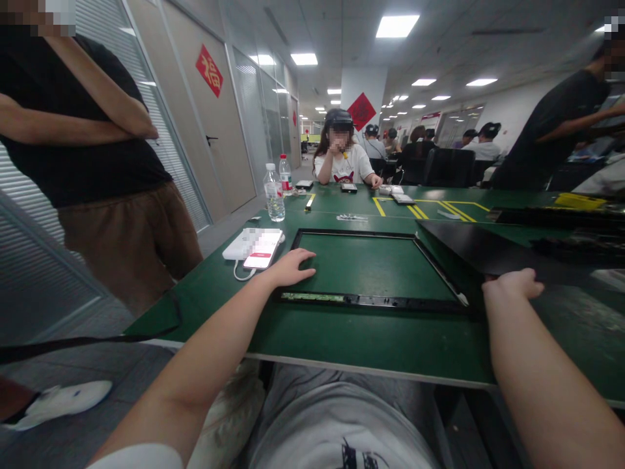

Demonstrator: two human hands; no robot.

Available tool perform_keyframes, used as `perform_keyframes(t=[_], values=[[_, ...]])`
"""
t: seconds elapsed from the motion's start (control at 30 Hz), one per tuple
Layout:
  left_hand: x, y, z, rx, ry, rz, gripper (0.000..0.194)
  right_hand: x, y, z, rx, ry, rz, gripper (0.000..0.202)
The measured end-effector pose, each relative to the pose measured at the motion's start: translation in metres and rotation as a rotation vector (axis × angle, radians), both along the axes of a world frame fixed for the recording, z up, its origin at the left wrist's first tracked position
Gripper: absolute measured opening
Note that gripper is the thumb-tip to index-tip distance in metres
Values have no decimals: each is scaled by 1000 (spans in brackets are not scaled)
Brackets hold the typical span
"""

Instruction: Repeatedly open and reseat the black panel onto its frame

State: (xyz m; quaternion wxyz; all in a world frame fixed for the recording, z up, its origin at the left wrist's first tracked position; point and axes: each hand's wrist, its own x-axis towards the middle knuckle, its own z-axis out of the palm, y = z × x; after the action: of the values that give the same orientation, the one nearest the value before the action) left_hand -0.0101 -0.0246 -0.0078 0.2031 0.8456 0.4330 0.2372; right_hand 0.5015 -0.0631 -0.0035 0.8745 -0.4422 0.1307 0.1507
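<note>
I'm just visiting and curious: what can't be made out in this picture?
All in the head view:
- Left bar of the black frame: partly hidden by the left hand.
- Most right-hand fingers: out of sight at the black panel.
- Phone screen: mostly pixelated.
- Dark items at right: blurred, cut off by the edge.
- Small pieces mid-table: too small.

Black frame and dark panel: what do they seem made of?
Frame: probably black plastic, slight sheen, judging by faint highlights along its thin rails. Panel: dark, smooth, fairly matte; its even surface could be plastic or coated metal.
</note>
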Motion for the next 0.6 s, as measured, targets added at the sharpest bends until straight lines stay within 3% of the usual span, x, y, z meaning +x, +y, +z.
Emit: perform_keyframes(t=[0.23,0.47,0.6], values=[[0,0,0,-13,-22,-3,59,-10,7,-2,-178,35,186,41],[0,0,1,-9,23,-10,58,-5,9,-3,-180,58,219,39],[-1,1,-1,-5,24,-17,57,-1,11,-8,-98,68,248,43]])
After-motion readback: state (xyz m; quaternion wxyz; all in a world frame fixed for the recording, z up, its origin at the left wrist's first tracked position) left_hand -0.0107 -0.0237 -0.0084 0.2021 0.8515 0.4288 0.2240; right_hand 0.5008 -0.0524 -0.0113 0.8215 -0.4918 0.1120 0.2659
